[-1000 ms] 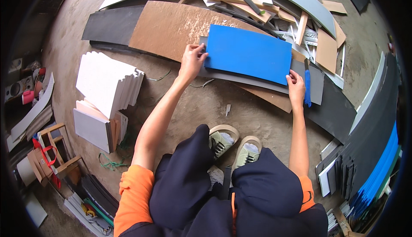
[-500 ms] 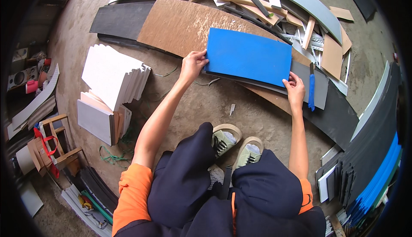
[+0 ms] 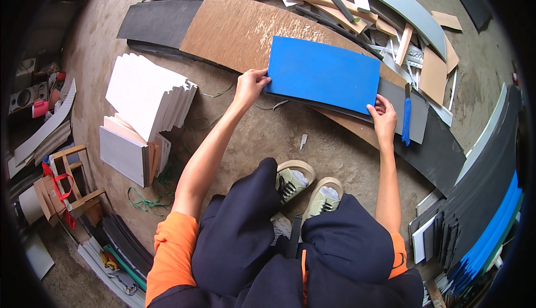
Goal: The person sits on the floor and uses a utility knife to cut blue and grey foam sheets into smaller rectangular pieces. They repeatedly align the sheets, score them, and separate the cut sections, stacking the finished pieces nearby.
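Note:
A rectangular blue board (image 3: 324, 73) lies nearly level in front of me, above a grey sheet (image 3: 417, 112) and a brown wooden board (image 3: 229, 32). My left hand (image 3: 251, 87) pinches its left edge near the lower corner. At the lower right corner, my right hand (image 3: 383, 112) grips it between thumb and fingers. Just right of that hand, a knife with a blue-wrapped handle (image 3: 406, 121) rests on the grey sheet. Beneath everything, a long black sheet (image 3: 438, 149) extends to the right. The board's underside is hidden.
White panels (image 3: 142, 93) and a grey panel stack (image 3: 123, 154) stand at left. Scrap strips (image 3: 329, 4) are heaped beyond the boards. Black sheets (image 3: 474, 196) and blue sheets (image 3: 491, 227) lean at right. A wooden frame (image 3: 84, 201) and green string (image 3: 146, 202) lie at lower left.

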`<act>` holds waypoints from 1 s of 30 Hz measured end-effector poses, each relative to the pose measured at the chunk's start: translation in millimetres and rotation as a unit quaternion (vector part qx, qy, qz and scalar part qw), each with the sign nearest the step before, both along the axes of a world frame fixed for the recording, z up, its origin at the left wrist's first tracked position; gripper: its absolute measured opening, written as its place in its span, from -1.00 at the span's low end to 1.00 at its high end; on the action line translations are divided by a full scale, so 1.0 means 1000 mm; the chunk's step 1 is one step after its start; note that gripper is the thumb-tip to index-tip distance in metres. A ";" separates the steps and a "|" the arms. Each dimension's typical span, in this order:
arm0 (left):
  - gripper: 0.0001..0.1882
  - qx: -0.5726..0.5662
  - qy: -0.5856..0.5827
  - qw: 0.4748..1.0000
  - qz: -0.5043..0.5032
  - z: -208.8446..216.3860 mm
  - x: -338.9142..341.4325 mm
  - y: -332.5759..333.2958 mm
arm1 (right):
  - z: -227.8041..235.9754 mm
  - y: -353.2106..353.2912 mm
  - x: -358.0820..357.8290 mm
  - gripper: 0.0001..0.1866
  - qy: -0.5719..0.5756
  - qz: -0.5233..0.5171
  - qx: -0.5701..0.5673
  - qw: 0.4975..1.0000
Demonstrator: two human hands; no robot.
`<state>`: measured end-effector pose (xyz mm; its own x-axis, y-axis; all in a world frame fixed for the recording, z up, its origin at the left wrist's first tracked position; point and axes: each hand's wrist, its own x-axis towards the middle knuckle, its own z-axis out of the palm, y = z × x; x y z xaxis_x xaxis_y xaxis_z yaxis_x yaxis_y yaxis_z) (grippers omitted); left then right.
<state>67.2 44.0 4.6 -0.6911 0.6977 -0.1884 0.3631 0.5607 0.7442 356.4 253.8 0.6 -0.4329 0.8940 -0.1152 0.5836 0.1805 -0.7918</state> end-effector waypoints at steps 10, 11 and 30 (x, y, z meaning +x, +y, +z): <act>-0.68 0.012 0.073 0.997 -0.028 -0.002 0.004 -0.005 | -0.004 0.000 0.002 -0.59 -0.002 0.013 0.007 1.000; -0.68 0.003 0.076 0.997 -0.031 0.000 0.005 -0.005 | -0.004 0.000 0.002 -0.60 -0.010 0.015 0.011 1.000; -0.43 0.238 -0.409 0.881 -0.021 0.049 0.095 0.072 | 0.049 -0.045 -0.066 -0.52 0.414 -0.061 -0.347 0.840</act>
